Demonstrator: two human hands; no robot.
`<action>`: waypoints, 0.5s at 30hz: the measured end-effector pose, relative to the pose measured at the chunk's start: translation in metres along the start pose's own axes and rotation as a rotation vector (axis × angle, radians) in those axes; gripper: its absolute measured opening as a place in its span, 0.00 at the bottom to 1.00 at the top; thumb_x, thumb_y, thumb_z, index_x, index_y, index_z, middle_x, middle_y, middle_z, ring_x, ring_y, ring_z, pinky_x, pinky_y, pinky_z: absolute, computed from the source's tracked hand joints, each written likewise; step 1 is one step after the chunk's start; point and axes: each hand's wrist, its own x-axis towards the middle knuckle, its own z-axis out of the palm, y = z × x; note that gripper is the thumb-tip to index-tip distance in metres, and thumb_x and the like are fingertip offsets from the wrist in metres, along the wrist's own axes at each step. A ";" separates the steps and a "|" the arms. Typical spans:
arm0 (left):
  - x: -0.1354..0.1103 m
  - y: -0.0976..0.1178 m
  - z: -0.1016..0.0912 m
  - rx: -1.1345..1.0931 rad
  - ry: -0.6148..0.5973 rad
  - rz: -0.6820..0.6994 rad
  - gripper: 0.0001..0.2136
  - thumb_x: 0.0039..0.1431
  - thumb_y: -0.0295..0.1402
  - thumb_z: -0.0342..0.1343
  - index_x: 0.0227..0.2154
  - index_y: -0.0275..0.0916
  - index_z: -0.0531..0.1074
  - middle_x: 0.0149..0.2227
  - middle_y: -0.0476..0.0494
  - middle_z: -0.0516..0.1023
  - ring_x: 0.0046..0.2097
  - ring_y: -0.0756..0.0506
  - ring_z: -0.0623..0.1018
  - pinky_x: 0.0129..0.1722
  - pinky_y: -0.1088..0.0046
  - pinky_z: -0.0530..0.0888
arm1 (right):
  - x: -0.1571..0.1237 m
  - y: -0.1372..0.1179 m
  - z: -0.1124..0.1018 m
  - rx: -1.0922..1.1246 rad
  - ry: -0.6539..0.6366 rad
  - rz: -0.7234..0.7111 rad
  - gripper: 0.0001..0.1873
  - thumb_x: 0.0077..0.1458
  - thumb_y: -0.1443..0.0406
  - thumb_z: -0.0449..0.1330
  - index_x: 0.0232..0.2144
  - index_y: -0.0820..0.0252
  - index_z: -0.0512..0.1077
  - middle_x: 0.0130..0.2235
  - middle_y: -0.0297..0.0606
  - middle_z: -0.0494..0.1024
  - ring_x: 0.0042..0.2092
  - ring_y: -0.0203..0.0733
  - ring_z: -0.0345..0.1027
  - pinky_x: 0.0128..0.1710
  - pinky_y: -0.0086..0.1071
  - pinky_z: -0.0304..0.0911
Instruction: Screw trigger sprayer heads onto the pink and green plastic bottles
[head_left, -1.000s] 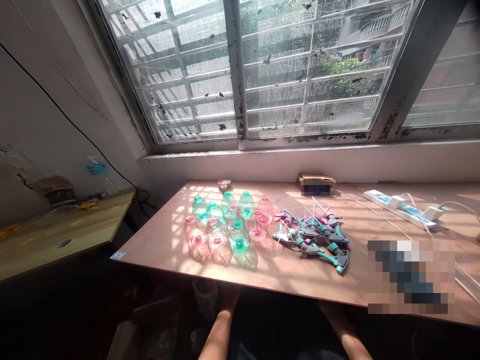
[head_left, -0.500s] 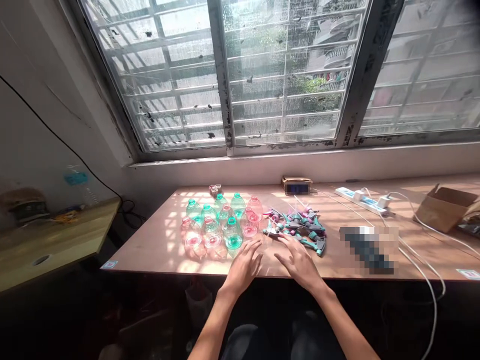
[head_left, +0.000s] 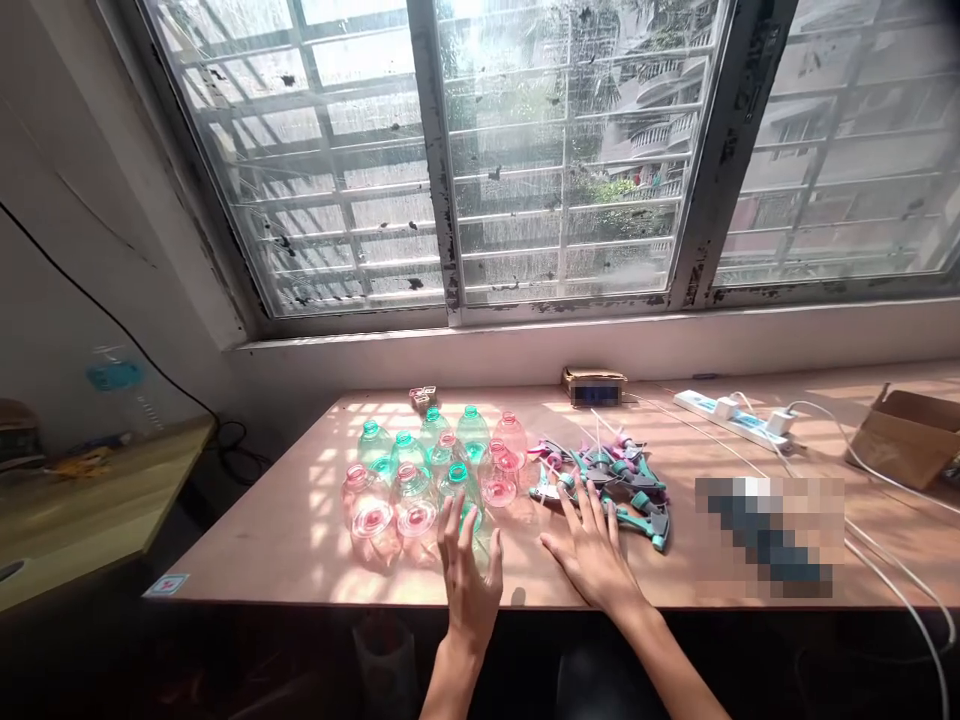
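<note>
Several small clear bottles (head_left: 424, 470), tinted pink and green, stand clustered on the wooden table (head_left: 300, 520). Right of them lies a heap of teal and pink spray triggers (head_left: 615, 475). My left hand (head_left: 469, 570) is raised just in front of the nearest green bottle (head_left: 459, 488), fingers spread and empty. My right hand (head_left: 589, 545) lies flat on the table with fingers apart, its tips at the near edge of the trigger heap.
A white power strip (head_left: 731, 417) with cables lies at the back right, a cardboard box (head_left: 904, 435) at the far right. A small box (head_left: 594, 385) sits under the window sill. A lower side table (head_left: 82, 500) stands to the left.
Both hands came up from below the table edge onto the tabletop. Since half a second ago the left hand has lifted upright before the bottles; the right has stayed flat by the triggers.
</note>
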 end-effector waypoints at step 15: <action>-0.006 -0.001 0.008 -0.111 -0.164 -0.446 0.36 0.65 0.40 0.63 0.72 0.47 0.54 0.71 0.29 0.66 0.73 0.28 0.64 0.68 0.42 0.67 | 0.054 0.062 -0.007 0.020 0.238 0.063 0.43 0.53 0.84 0.47 0.66 0.57 0.73 0.76 0.46 0.59 0.78 0.60 0.42 0.74 0.63 0.40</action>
